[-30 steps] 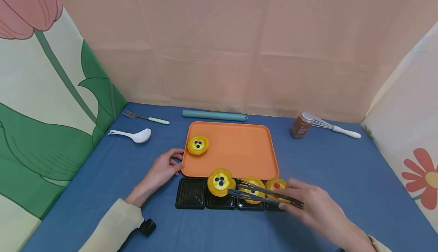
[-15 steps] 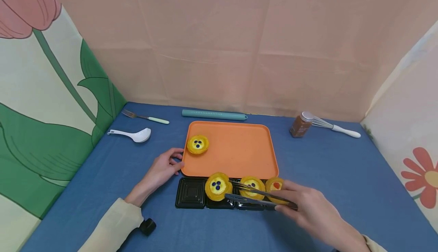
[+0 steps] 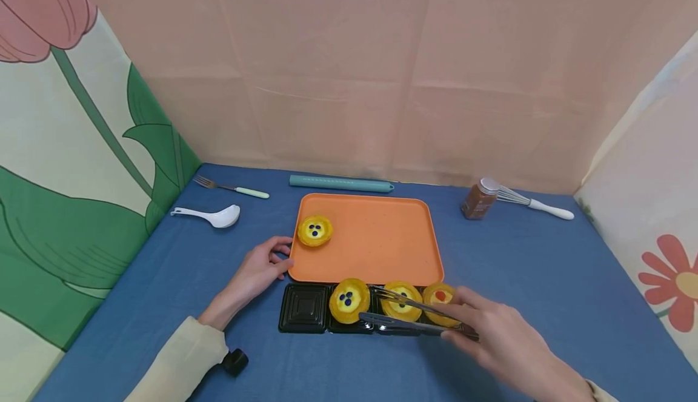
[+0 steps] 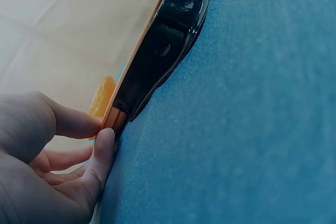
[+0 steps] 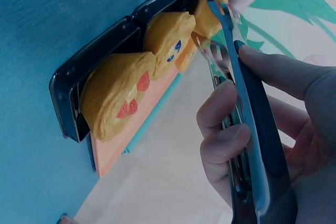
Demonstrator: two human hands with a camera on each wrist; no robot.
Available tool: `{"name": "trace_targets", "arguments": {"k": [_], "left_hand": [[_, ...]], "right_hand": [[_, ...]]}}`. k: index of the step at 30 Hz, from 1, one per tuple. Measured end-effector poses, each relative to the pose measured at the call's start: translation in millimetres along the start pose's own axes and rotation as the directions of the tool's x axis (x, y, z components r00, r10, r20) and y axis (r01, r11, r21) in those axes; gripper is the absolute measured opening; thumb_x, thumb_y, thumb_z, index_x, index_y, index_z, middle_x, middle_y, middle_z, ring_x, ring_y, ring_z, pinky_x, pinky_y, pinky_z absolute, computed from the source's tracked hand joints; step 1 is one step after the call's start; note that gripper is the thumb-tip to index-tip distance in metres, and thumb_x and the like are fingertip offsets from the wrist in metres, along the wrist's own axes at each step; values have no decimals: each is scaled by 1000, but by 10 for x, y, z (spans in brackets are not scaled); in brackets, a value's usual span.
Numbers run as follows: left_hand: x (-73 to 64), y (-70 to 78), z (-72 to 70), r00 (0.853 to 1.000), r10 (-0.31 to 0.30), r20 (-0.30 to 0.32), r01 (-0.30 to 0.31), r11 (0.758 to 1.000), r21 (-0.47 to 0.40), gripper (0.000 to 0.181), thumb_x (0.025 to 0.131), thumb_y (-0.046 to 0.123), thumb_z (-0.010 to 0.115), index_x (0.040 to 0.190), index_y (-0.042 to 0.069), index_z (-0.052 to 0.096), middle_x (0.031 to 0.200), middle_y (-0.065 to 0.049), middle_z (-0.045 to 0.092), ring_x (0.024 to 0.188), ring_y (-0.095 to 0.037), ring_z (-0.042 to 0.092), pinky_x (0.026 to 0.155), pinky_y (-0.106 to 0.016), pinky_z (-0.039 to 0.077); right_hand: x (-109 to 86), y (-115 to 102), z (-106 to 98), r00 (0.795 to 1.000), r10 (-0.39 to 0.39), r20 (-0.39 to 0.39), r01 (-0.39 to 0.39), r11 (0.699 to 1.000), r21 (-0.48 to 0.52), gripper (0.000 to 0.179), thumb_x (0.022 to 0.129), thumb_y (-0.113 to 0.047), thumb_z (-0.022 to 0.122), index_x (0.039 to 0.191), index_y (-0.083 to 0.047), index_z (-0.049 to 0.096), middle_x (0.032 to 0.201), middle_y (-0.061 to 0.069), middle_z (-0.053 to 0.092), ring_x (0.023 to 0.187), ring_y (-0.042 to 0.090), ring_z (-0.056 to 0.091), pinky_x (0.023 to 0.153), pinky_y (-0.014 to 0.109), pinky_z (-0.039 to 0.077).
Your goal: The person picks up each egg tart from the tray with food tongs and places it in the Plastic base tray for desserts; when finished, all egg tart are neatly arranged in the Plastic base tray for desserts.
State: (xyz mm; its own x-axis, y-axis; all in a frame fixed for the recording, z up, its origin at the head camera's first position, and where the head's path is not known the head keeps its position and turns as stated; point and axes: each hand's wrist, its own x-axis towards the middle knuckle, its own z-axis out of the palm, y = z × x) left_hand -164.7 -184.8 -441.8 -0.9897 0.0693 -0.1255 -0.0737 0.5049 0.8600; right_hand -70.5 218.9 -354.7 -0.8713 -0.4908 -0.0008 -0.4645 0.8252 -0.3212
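Observation:
My left hand [image 3: 262, 271] pinches the left edge of an orange tray [image 3: 382, 232] between thumb and fingers, as the left wrist view shows. With the right hand [image 3: 501, 335] I hold dark metal tongs [image 3: 400, 323], their arms parted. The tong tips lie at the right side of an egg tart [image 3: 349, 301] topped with blue berries, in the second compartment from the left of a black tray [image 3: 304, 308]. To its right sit another blue-berry tart [image 3: 397, 310] and a red-topped tart [image 5: 113, 95], partly covered by the tongs and hand in the head view.
One more blue-berry tart [image 3: 314, 231] rests at the orange tray's left. Behind it lies a teal stick [image 3: 340, 183]. A fork [image 3: 231, 188] and white ladle [image 3: 209, 214] are at back left, a brown jar [image 3: 480, 199] and whisk [image 3: 537, 204] at back right.
The tart by the tong tips has come slightly toward me, lower over its compartment. The tong arms have spread apart from it. My left hand has stayed on the orange tray.

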Motion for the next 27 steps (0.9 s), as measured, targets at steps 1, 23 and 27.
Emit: {"name": "trace_targets", "arguments": {"k": [1,23,27], "left_hand": [[0,-2,0,1000,-1,0,1,1000,2,47,96,7,66,140,0,52,117,-15,58,76,-20,61,66,-31,56],[-10,-24,4,1000,18,-1,-18,1000,-21,46,96,6,66,140,-1,53,115,-15,59,76,-20,61,65,-31,56],[-4,-32,4,1000,23,0,-23,999,-22,46,96,6,66,140,-1,52,115,-16,58,75,-20,61,64,-31,56]], "right_hand": [[-6,1,-2,1000,1,1,-1,1000,-4,40,81,-24,86,120,-22,76,94,-11,53,64,-1,44,49,19,39],[22,13,-54,987,67,-149,-45,988,146,43,80,-20,87,120,-27,74,97,-12,57,68,1,49,50,21,44],[106,12,-78,982,54,-183,-23,986,164,42,80,-19,88,119,-24,75,97,-14,57,67,2,49,49,21,44]]}}
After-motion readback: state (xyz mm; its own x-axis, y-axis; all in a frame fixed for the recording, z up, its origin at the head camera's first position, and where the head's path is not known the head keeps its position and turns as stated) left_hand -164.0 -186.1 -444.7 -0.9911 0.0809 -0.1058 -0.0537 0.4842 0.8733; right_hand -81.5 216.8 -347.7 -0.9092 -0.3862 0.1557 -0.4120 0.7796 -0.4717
